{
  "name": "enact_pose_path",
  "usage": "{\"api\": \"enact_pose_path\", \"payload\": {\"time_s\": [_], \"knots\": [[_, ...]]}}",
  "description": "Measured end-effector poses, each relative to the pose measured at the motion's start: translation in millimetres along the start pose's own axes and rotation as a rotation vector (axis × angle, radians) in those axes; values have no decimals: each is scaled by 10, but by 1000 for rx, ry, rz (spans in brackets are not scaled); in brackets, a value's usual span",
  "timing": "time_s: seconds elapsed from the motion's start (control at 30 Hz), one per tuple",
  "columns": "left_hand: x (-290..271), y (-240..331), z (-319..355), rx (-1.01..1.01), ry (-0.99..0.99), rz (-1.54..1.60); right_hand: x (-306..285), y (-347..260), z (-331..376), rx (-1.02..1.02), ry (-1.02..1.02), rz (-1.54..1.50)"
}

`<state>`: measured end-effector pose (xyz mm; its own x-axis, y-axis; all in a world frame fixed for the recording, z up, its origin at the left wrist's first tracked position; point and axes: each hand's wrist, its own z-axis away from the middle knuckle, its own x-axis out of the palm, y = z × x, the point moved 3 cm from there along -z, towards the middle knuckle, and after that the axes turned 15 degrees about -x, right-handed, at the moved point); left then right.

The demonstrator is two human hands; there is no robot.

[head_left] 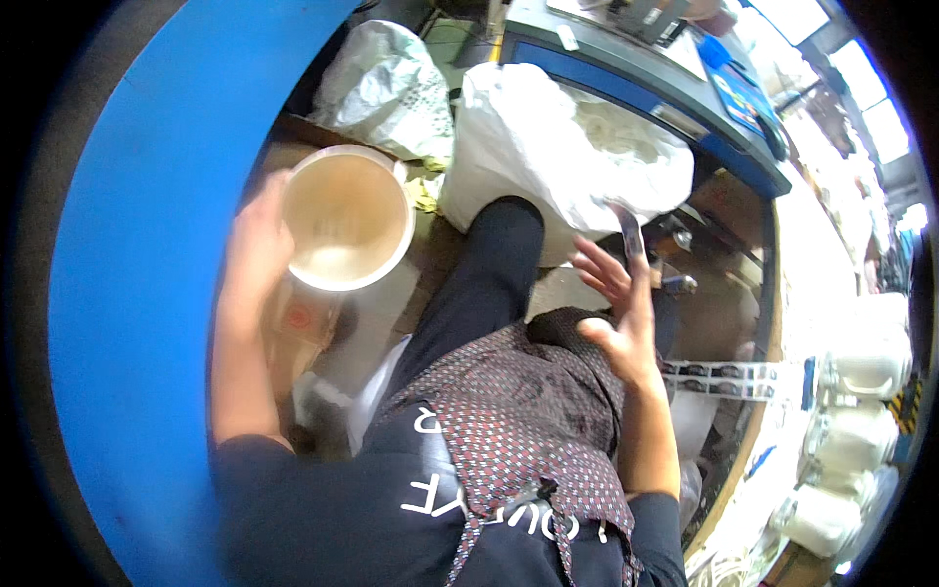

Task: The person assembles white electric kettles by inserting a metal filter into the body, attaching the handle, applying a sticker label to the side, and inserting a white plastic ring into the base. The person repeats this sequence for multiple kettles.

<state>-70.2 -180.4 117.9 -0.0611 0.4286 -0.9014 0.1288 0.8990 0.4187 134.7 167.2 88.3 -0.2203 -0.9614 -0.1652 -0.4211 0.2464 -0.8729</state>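
My left hand (262, 233) grips the left side of a round cream bucket (403, 220). The bucket's mouth faces me, and its pale inside holds nothing that I can see. Over my right thigh my right hand (626, 308) is raised, with its fingers stretched and the thumb apart. A narrow dark shiny strip (631, 233) shows past its index finger; whether it is on the finger, held or behind it, I cannot tell. A patterned apron (528, 411) covers my lap.
A large white sack (514, 127) with pale pieces stands ahead, beside another whitish bag (381, 88). A blue panel (147, 293) rises at my left. A grey-blue workbench (606, 59) stands beyond the sack. Several stacked white containers (851, 435) sit at the right.
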Motion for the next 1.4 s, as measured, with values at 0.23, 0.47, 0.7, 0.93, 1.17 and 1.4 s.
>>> {"api": "enact_pose_path", "payload": {"time_s": [0.23,0.47,0.7,0.93,1.17,1.4], "knots": [[402,1112,1046,529,222,778,226,-458,5,-525,263,437],[1615,1534,1455,629,-287,635,-363,117,1133,-276,327,977],[1853,1408,1541,629,-589,208,-338,65,1443,-102,120,637],[968,1647,1356,545,-635,566,-358,-436,1327,80,589,-87],[1335,1926,1664,503,-973,832,-214,-332,1270,190,420,351],[1386,1969,1648,582,-795,629,-232,-179,1385,196,495,383]]}}
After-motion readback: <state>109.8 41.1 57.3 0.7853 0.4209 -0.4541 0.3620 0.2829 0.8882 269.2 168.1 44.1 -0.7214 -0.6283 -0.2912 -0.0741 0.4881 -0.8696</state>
